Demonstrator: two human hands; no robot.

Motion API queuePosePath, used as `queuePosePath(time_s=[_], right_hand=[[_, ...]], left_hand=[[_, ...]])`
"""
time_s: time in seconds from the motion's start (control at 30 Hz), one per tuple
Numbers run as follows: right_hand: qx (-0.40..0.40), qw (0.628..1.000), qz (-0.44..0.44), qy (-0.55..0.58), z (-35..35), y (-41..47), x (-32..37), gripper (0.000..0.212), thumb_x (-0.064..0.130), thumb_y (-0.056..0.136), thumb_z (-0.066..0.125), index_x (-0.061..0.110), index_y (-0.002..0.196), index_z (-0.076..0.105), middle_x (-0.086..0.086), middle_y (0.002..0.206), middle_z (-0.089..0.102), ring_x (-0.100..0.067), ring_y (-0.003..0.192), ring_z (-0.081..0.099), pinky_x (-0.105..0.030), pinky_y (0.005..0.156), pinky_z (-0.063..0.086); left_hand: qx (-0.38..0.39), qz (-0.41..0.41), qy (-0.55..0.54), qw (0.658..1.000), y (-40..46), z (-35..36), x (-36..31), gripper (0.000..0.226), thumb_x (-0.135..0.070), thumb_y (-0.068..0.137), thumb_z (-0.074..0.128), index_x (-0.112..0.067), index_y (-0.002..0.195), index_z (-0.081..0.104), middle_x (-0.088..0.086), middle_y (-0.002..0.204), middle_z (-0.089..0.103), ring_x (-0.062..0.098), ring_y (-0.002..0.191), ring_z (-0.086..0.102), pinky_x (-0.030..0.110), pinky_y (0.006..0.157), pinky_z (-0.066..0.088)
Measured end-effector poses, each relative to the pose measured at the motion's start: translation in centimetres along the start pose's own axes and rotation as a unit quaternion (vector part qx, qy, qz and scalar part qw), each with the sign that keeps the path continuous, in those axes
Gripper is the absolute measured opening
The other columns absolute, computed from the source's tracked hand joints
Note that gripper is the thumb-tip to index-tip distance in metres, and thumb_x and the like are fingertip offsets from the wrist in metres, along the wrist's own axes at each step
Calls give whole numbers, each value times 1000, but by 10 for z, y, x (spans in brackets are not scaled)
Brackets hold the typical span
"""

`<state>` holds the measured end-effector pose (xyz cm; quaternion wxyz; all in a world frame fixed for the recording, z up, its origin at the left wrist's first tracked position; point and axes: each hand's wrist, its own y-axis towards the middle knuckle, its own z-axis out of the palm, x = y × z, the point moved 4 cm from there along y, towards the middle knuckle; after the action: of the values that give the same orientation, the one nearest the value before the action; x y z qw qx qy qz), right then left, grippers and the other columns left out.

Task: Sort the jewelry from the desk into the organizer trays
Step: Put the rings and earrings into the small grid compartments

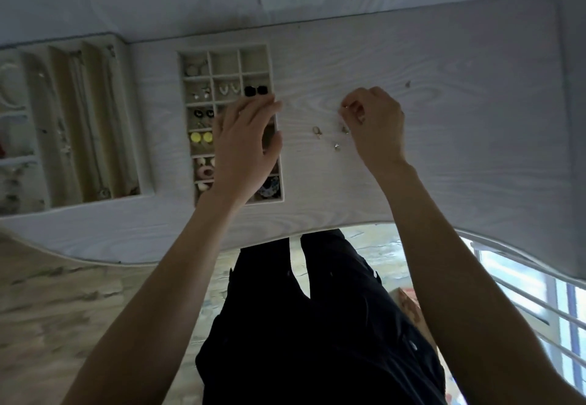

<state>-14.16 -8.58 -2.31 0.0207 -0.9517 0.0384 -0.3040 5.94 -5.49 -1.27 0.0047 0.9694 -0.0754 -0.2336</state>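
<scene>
A: Loose jewelry, location?
B: Three small earrings (336, 146) on the desk (444, 138), just beside the right hand (375, 119), the nearer hand; a fourth bit (407, 83) farther off.
A: Grips?
B: Right hand fingers curled, apparently pinching a small piece; unclear. Left hand (245, 147) relaxed, empty, over the tray (190, 157).
A: Tray contents?
B: Paired earrings per cell; far cells vacant. Chains in the left tray (136, 138).

A cream grid tray (276, 163) is lying flat on the pale desk (444, 119), its cells holding paired earrings: black (256, 90), yellow (201, 137), pink (207, 171). A slotted tray (139, 138) is holding chains at the left. Three small loose earrings (316, 132) are lying just right of the grid tray.
</scene>
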Motion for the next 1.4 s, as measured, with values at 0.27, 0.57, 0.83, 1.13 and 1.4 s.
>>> queuePosePath(time_s=[0.27,0.57,0.83,1.13,1.4], right_hand=[[12,988,-85,126,19,12,85,11,12,86,62,12,93,70,1,83,66,-7,72,58,-14,66,44],[16,994,-41,101,62,40,117,10,20,84,65,17,93,68,5,82,67,-12,78,62,-28,72,51],[-38,995,-92,2,86,21,129,11,27,77,72,18,82,73,-7,96,58,-24,91,47,-24,74,35],[-59,992,-112,-19,90,23,129,19,30,83,67,14,85,76,-8,97,62,-30,92,49,-32,73,42],[-86,989,-118,-12,76,24,119,30,27,94,51,10,83,73,-9,106,61,-22,95,45,-30,77,39]], left_hand=[[-93,-117,-82,985,-7,-48,65,31,-17,89,54,-14,120,60,2,119,60,20,114,49,17,96,30],[-51,-190,-182,964,4,-50,110,42,-18,88,55,-18,130,52,5,124,51,15,105,55,27,91,46],[-25,-190,-225,955,10,-44,112,43,-10,90,55,-17,132,50,0,120,53,7,94,55,27,88,49],[-25,-171,-241,955,8,-44,116,42,-11,89,56,-17,130,50,-5,119,51,7,97,55,31,90,49],[-30,-168,-240,956,12,-46,117,39,-12,92,54,-18,130,51,-4,120,51,7,99,55,25,88,48]])
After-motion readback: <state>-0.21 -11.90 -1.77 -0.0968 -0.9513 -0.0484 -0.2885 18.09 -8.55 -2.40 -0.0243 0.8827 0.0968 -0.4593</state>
